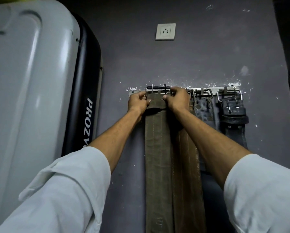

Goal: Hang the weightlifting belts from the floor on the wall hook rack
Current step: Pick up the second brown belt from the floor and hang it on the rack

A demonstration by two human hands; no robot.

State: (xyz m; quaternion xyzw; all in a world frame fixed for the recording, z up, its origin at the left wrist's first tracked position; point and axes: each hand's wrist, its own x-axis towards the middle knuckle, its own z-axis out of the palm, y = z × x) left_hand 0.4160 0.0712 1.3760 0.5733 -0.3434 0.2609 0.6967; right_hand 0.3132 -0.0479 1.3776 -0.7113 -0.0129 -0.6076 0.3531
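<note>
Both hands work side by side at the top of one belt. The left hand [138, 102] is closed around the left edge of the olive belt [157, 157] just under its buckle, thumb pressed to the leather, while the right hand [177, 99] clamps the right edge with its fingers curled over the top corner of the steel buckle [158, 91]. Gripping either side like this probably keeps the wide frame level, so it can be steered onto a prong rather than tipping and slipping off

The buckle sits against the left end of the wall hook rack [213, 90], a metal bar screwed to the dark wall [191, 56]. Whether the frame is already seated on a hook I cannot tell, since the fingers cover that spot. The strap falls straight down the wall and out of view at the bottom

Just beside it, partly behind the right forearm, a brown belt [188, 165] hangs close alongside, then a mottled belt [203, 111], then a black belt [235, 118] at the right end, each caught by its buckle. With several already up, the job looks well advanced, though the floor is not visible

A grey machine housing [31, 81] crowds the left side, and a wall socket [165, 31] sits above the rack
</note>
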